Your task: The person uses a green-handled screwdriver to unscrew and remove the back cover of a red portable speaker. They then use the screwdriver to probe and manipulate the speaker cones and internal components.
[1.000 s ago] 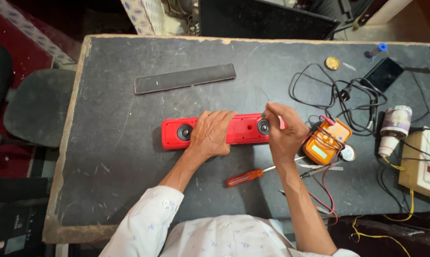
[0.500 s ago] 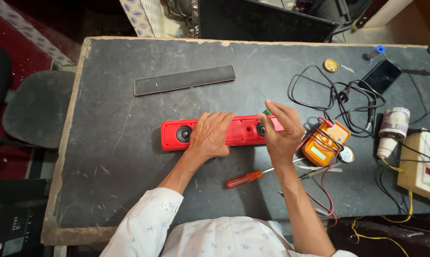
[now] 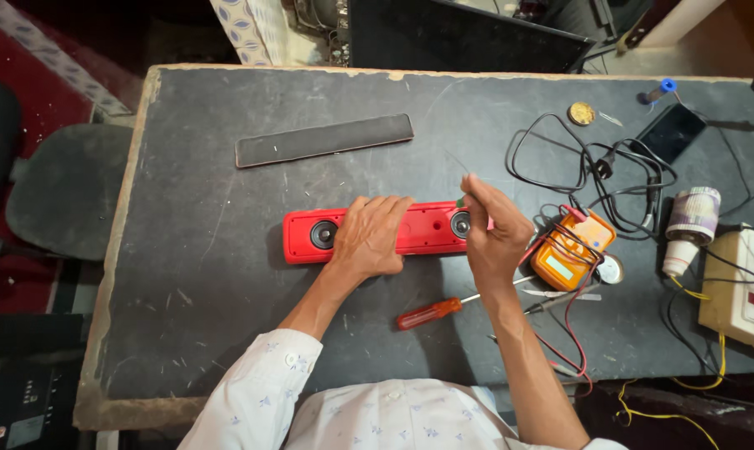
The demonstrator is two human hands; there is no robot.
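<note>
Pinning long red plastic speaker bar [image 3: 385, 233] flat on grey tabletop [image 3: 227, 333] w/ left hand [image 3: 371, 237], palm down, fingers spread over its middle so it won't slide. Right hand [image 3: 493, 237] at bar's right end by round driver, fingertips pinched on sth small, greenish; can't tell what. Red-handled screwdriver [image 3: 431, 312] parked near, orange multimeter [image 3: 570, 250] just right, within reach.

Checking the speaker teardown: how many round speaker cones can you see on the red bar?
2. One speaker cone sits near the bar's left end, beside the left hand; the other is near the right end, by the right hand. The hands may hide more.
</note>
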